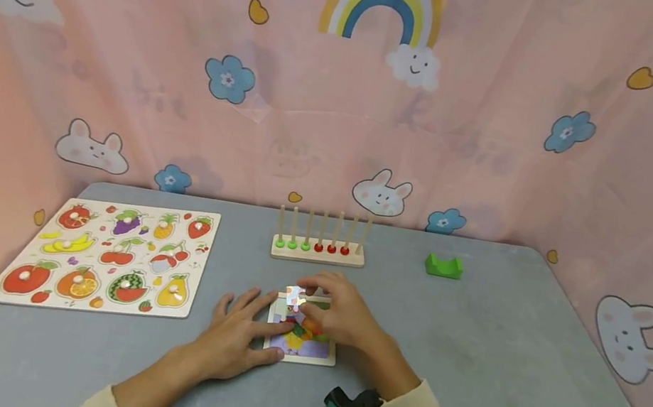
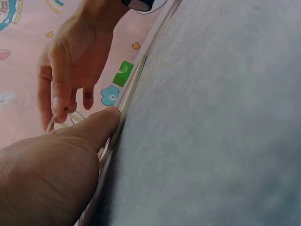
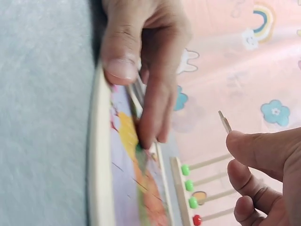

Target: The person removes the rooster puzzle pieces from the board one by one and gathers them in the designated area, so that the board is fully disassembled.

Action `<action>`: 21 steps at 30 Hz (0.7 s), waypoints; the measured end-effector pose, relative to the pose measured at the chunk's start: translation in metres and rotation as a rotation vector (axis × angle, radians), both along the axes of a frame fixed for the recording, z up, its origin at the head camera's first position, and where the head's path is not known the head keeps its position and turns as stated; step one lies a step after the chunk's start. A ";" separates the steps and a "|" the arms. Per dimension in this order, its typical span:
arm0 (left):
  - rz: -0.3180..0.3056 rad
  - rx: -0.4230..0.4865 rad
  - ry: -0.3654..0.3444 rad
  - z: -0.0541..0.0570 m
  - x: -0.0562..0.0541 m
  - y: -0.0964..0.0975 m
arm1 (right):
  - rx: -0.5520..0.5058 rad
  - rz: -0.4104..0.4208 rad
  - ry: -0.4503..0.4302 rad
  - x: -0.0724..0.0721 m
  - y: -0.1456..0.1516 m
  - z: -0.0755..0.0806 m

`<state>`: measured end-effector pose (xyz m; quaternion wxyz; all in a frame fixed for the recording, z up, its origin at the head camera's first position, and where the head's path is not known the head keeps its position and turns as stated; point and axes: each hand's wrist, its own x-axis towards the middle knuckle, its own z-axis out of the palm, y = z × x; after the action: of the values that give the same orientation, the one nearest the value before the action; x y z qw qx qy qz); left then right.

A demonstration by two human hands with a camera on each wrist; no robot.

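A small jigsaw puzzle in a pale wooden frame lies on the table, its picture showing coloured fruit. My left hand rests at its left side with fingers spread, the thumb near the front edge and the index finger reaching over the picture. In the right wrist view the left hand has its thumb on the frame. My right hand pinches a shiny puzzle piece between thumb and fingers, above the puzzle's upper left part. The piece appears edge-on in the right wrist view, held clear of the board.
A wooden fruit board lies to the left. Behind the puzzle stands a peg counter with green and red beads on upright pegs. A green notched block sits at the back right. A pink printed curtain hangs behind the grey table.
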<state>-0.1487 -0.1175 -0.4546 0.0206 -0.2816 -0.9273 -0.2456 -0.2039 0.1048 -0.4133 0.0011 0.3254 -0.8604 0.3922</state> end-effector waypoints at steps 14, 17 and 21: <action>0.007 -0.012 0.006 0.000 0.000 -0.001 | -0.063 -0.033 0.012 0.009 0.030 0.016; 0.006 -0.011 -0.002 -0.001 -0.001 0.000 | -0.049 -0.039 0.031 0.010 0.038 0.018; 0.008 -0.008 -0.009 -0.002 0.000 0.001 | -0.034 -0.061 0.053 0.011 0.050 0.019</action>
<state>-0.1491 -0.1170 -0.4568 0.0165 -0.2771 -0.9295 -0.2430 -0.1924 0.1547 -0.3941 0.0414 0.3091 -0.8628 0.3978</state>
